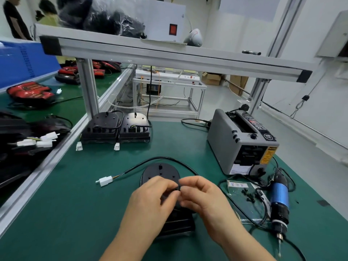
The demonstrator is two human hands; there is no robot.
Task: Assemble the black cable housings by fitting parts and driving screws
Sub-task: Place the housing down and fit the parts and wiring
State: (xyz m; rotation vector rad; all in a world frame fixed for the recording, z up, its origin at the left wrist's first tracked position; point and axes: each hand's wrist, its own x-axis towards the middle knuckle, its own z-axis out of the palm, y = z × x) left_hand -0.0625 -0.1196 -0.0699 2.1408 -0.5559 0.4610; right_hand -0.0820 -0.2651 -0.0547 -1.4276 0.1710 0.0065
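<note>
A black housing (160, 172) is laid on the green mat (75, 204), near the centre, with its long axis running near to far: the rounded end points far, and the near end is covered by both hands. The left hand (154, 194) and the right hand (201, 193) are brought together directly over the housing's middle, fingers curled and fingertips meeting. Something small and dark may be pinched between them, but whether anything is actually held cannot be told. A cable (160, 158) is seen arcing round the housing's far end and running left to a white connector (105, 180). The screws (249, 195) are scattered on a clear bag to the right, and the screwdriver (279, 196) is laid just beyond them, its tip toward the near edge. Both lie on the right hand's side, so that hand is judged the nearer for fetching a screw or the driver, while the housing would be steadied by the left. Two more housings (101, 127) are stood at the far left.
</note>
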